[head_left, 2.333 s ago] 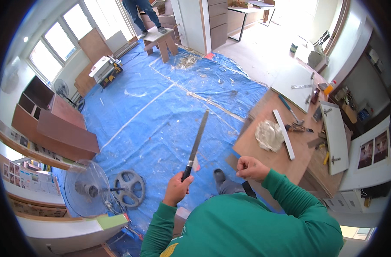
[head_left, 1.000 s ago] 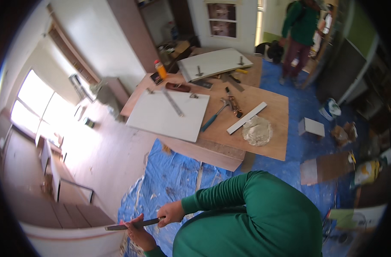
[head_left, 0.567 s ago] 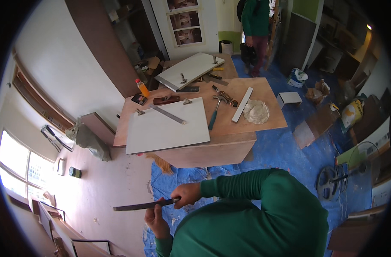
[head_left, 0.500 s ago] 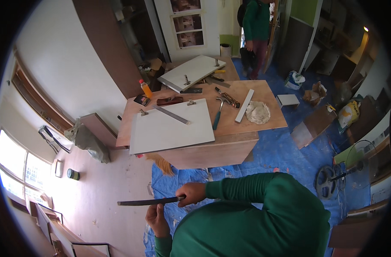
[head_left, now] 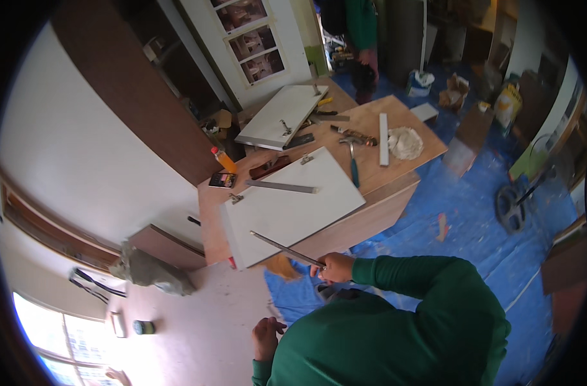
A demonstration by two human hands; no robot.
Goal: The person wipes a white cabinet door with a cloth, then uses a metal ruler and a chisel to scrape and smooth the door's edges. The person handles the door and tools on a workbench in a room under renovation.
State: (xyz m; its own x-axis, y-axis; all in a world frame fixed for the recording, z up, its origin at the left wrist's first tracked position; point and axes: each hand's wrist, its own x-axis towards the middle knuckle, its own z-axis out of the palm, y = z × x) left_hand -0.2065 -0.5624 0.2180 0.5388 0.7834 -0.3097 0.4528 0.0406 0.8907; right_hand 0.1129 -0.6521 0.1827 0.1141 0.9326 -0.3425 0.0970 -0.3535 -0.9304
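My right hand (head_left: 335, 267) is closed round the near end of a long, thin dark strip (head_left: 285, 249). The strip slants up to the left, its far tip over the front edge of a white panel (head_left: 293, 215) on the plywood workbench. Lower and further left, my left hand (head_left: 265, 338) is apart from the strip, its fingers curled with nothing visible in them. On the panel lie a grey flat strip (head_left: 282, 186) and two hinges, one of them at the left edge (head_left: 236, 199). A hammer (head_left: 353, 161) with a green handle rests just right of the panel.
The plywood bench (head_left: 409, 119) also bears a second white panel (head_left: 277, 116), a red-brown hand plane (head_left: 269, 167), an orange bottle (head_left: 224, 160), a white strip (head_left: 383, 138) and a crumpled cloth (head_left: 406, 143). Blue sheeting (head_left: 428, 238) covers the floor. Another person (head_left: 363, 38) stands behind.
My left hand has let go of the strip and dropped away from it. My right hand has swung the strip's tip up toward the panel. The view has turned and shifted.
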